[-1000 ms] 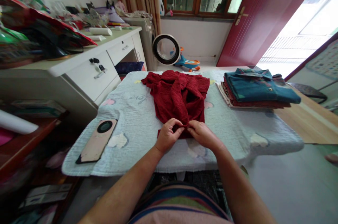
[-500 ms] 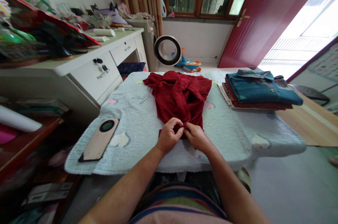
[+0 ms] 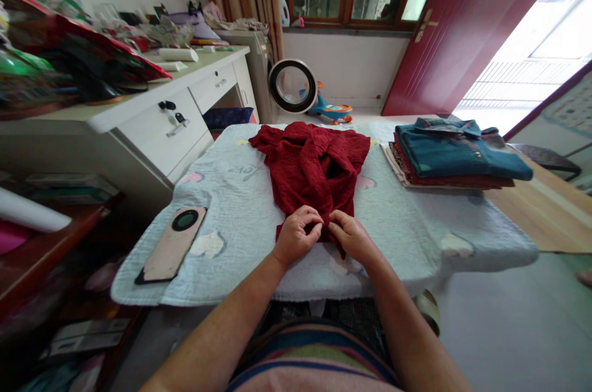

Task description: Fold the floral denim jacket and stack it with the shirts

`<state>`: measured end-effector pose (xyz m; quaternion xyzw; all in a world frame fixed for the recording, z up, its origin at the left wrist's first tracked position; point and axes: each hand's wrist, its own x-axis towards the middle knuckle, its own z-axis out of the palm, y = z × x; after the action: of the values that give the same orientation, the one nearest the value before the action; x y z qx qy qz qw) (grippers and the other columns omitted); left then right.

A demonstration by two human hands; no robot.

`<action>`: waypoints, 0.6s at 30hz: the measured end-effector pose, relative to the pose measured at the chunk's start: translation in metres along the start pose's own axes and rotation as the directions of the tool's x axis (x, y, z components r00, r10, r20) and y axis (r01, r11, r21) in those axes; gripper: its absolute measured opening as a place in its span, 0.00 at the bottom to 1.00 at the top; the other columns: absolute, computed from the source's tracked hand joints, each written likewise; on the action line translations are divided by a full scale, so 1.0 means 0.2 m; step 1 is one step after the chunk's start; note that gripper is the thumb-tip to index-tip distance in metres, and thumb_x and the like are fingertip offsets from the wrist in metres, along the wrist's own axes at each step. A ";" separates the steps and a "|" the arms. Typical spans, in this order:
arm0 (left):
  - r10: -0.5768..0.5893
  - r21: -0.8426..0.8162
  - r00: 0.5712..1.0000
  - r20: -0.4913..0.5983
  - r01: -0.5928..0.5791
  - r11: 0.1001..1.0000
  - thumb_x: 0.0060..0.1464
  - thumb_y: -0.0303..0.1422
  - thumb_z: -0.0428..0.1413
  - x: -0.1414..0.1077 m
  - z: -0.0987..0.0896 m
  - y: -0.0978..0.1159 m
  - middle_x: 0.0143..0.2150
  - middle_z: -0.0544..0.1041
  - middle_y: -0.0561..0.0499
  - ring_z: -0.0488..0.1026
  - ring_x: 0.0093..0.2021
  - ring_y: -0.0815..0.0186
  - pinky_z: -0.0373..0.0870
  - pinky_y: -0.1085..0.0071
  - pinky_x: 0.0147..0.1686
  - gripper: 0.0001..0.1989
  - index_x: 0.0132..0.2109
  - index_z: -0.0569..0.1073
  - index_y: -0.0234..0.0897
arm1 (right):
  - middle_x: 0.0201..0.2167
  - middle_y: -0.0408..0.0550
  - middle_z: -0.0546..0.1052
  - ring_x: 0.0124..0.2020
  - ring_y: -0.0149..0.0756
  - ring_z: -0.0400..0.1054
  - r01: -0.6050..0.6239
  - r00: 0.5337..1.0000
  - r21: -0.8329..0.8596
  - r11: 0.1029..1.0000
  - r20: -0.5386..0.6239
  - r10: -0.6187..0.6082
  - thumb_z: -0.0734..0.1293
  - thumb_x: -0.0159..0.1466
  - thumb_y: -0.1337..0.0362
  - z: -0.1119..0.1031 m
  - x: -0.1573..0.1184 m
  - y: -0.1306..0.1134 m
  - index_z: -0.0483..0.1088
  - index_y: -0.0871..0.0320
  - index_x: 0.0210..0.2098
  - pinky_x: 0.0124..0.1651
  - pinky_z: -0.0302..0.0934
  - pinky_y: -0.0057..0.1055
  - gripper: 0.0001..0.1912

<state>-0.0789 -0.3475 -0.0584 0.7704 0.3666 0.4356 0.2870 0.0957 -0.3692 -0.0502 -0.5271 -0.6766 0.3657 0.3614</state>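
across the quilt-covered bench, seen from the wearer, find the rumpled red garment at twelve o'clock, the folded stack at two and the phone at ten. at the garment's near end, see the left hand and right hand close together, each narrowed to a fingertip pinch on red cloth. apparently working at one small spot there, calling for fine, steady fingers and a little slack.
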 end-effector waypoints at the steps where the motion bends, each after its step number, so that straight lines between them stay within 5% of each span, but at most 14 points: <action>1: 0.000 -0.006 1.000 0.007 0.000 1.000 0.55 0.27 0.54 0.00 0.00 0.00 0.39 0.75 0.48 0.73 0.41 0.65 0.71 0.68 0.44 0.06 0.35 0.77 0.38 | 0.24 0.39 0.68 0.27 0.30 0.61 -0.007 1.000 0.001 1.000 -0.004 0.007 0.59 0.62 0.66 0.00 0.00 0.00 0.65 0.56 0.31 0.32 0.56 0.26 0.05; 18: 0.000 -0.052 0.999 0.052 0.003 0.999 0.54 0.25 0.56 -0.01 -0.01 0.00 0.38 0.75 0.49 0.73 0.40 0.67 0.70 0.70 0.44 0.04 0.36 0.75 0.36 | 0.26 0.39 0.68 0.28 0.30 0.62 0.035 0.998 -0.035 0.999 0.050 -0.033 0.59 0.60 0.68 0.00 0.00 0.02 0.64 0.56 0.30 0.34 0.56 0.26 0.04</action>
<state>-0.0818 -0.3480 -0.0588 0.7735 0.3480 0.4245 0.3169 0.0965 -0.3682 -0.0533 -0.5128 -0.7005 0.3604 0.3412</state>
